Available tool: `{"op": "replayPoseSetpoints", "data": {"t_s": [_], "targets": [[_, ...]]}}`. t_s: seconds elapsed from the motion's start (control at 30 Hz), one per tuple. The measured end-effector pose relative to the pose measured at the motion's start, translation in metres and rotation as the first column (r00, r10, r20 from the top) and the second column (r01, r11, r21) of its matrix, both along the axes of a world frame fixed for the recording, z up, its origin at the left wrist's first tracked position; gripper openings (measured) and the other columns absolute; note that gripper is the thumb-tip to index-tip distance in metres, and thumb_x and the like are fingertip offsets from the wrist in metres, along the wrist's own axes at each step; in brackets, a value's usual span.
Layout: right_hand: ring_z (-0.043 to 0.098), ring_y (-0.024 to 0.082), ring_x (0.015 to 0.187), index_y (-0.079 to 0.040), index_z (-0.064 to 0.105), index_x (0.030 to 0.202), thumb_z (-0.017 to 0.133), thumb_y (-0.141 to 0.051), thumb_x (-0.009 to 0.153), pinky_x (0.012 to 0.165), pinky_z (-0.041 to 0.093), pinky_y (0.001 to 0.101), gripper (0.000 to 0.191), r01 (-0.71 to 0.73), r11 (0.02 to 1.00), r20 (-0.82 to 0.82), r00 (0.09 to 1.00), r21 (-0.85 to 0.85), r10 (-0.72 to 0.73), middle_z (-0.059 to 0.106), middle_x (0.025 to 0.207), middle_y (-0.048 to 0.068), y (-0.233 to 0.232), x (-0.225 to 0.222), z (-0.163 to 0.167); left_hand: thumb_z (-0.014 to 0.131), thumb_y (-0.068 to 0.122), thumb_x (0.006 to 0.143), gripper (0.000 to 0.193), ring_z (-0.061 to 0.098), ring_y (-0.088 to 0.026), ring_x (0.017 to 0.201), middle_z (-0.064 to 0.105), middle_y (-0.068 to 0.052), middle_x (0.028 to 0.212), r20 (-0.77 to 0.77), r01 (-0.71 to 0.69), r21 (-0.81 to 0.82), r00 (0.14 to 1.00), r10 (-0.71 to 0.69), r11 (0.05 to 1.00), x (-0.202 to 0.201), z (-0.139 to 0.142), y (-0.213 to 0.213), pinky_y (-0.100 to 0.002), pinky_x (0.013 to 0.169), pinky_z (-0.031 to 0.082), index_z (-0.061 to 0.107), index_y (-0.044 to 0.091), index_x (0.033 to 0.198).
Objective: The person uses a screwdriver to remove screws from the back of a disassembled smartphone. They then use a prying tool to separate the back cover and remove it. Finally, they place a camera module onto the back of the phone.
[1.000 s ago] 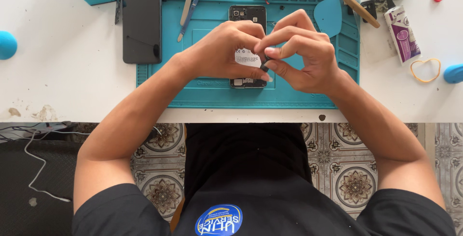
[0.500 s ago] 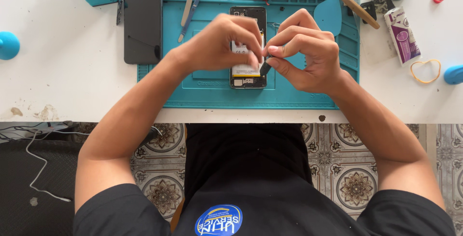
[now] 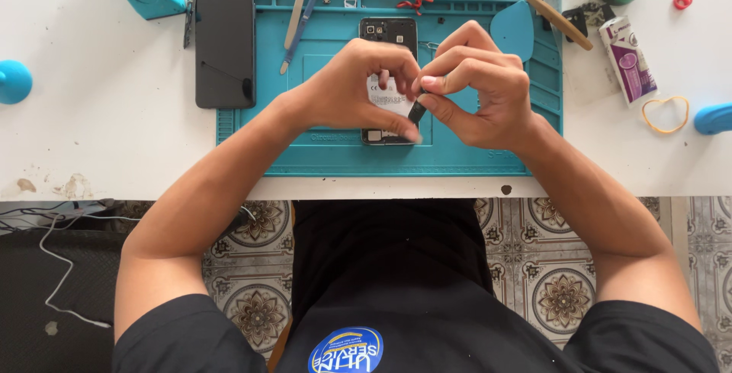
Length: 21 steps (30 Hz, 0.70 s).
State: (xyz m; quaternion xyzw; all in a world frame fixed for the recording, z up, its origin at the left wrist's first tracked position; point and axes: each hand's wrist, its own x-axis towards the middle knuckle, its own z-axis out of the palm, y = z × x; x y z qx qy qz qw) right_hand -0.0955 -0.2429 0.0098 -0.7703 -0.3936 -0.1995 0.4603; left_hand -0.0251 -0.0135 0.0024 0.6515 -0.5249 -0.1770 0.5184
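**Both hands pinched over an opened phone on the teal mat**

The opened phone [image 3: 389, 34] lies face down in the middle of the teal repair mat [image 3: 473, 156], its back off and a white-labelled battery showing between my hands. My left hand [image 3: 354, 87] rests over the phone's lower half, fingers curled, thumb and forefinger drawn close together near the battery's right edge. My right hand [image 3: 476, 87] sits just beside it, fingers bunched narrow around a small black piece [image 3: 416, 112], which I hold pinched at the tip. The two hands meet at that piece; whether the left fingers also grip it I cannot tell.

Above the phone on the mat I see metal tweezers [image 3: 297, 7] and a thin blue-handled tool [image 3: 305, 26] lying side by side, with a small red part [image 3: 415, 1] near them. A teal pick [image 3: 512, 30] lies just right of my right hand, and a wooden-handled brush [image 3: 541, 7] crosses the mat's upper right corner. Left of the mat, on the white worktop [image 3: 99, 144], a dark phone [image 3: 224, 41] lies flat. Far right I see a small tube [image 3: 627, 60] and a yellow rubber band [image 3: 665, 114].
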Motion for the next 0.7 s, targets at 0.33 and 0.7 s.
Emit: {"op": "replayPoseSetpoints", "data": {"t_s": [0.33,0.7], "targets": [[0.058,0.023,0.095,-0.006,0.066,0.092,0.083,0.002,0.088,0.076,0.049,0.0304,0.02,-0.007,1.0,-0.028,1.0,-0.006,0.007,0.075,0.101,0.007,-0.001,-0.003,0.006,0.099,0.027,0.075,0.042,0.065,-0.008,0.086,0.065,0.002,0.095,-0.047,-0.017,-0.091,0.999,0.013,0.996,0.0,-0.004,-0.006,-0.022,0.074,0.054,0.074,0.005,0.1],[0.055,0.022,0.092,-0.006,0.068,0.094,0.085,0.001,0.087,0.079,0.047,0.0327,0.021,-0.011,1.0,-0.001,1.0,-0.02,0.011,0.076,0.099,0.006,-0.001,-0.003,0.006,0.094,0.035,0.077,0.05,0.068,-0.009,0.1,0.069,0.0,0.103,-0.361,0.146,-0.075,0.918,-0.164,0.986,-0.005,0.006,-0.003,-0.028,0.095,0.059,0.069,0.007,0.11]]}}
